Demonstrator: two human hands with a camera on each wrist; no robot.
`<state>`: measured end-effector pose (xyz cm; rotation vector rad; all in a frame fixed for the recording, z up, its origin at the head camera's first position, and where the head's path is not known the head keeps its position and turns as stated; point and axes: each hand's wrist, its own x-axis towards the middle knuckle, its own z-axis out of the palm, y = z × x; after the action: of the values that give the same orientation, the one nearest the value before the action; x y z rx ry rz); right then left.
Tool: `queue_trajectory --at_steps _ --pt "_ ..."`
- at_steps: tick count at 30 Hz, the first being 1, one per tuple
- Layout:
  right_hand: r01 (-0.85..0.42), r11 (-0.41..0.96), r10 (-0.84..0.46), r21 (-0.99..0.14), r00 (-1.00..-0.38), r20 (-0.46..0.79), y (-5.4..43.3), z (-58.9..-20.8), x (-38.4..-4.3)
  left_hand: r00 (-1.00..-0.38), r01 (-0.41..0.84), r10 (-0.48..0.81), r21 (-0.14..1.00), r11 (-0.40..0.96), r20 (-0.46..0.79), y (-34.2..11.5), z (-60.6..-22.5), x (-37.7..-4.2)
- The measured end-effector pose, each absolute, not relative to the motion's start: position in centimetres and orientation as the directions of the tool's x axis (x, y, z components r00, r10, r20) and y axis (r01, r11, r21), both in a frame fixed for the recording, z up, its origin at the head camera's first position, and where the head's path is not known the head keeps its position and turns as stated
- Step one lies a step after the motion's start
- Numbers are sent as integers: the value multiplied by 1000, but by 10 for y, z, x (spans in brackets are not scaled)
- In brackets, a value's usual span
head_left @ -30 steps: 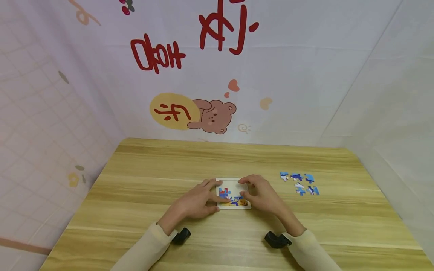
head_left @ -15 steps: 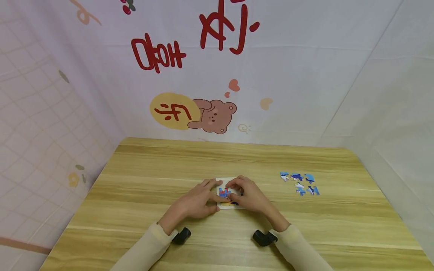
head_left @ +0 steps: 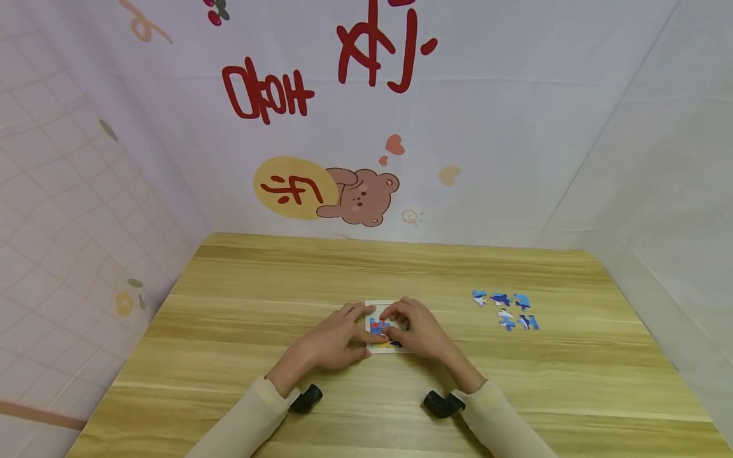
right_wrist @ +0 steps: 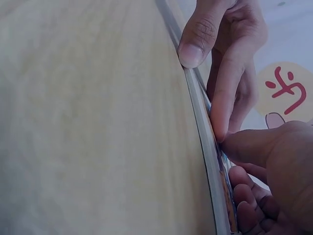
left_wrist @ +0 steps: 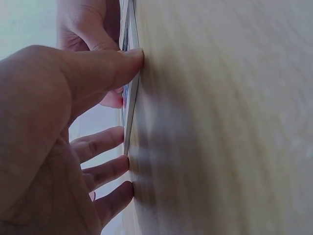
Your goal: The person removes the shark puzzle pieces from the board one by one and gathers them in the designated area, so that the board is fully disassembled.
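A small white puzzle tray (head_left: 385, 302) lies at the middle of the table, partly filled with colourful jigsaw pieces. My left hand (head_left: 338, 340) steadies its left side, fingers spread, with the index finger reaching onto the pieces. In the left wrist view the left thumb (left_wrist: 129, 61) presses the tray's near edge. My right hand (head_left: 420, 331) reaches over the tray's right part and covers it. Its thumb and index finger, bent toward each other, pinch at a red and blue jigsaw piece (head_left: 375, 326). In the right wrist view the right thumb (right_wrist: 244, 147) meets a left fingertip.
Several loose blue and white jigsaw pieces (head_left: 501, 299) lie in two rows on the wood-grain table (head_left: 258, 280), right of the tray. A printed cloth wall (head_left: 487, 140) stands behind. Black wrist cameras hang below both cuffs.
My right hand has moved left over the tray, from its right edge to the red and blue piece beside the left index finger. The left hand keeps its place.
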<state>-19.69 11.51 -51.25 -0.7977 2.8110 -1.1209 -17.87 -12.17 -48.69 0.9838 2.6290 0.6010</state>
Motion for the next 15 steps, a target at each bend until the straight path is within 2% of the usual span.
queue_trajectory --at_steps 15 --pt "-426 552 -426 -717 -883 196 117 -516 -194 -731 565 676 469 679 -97 -122 -488 -179"
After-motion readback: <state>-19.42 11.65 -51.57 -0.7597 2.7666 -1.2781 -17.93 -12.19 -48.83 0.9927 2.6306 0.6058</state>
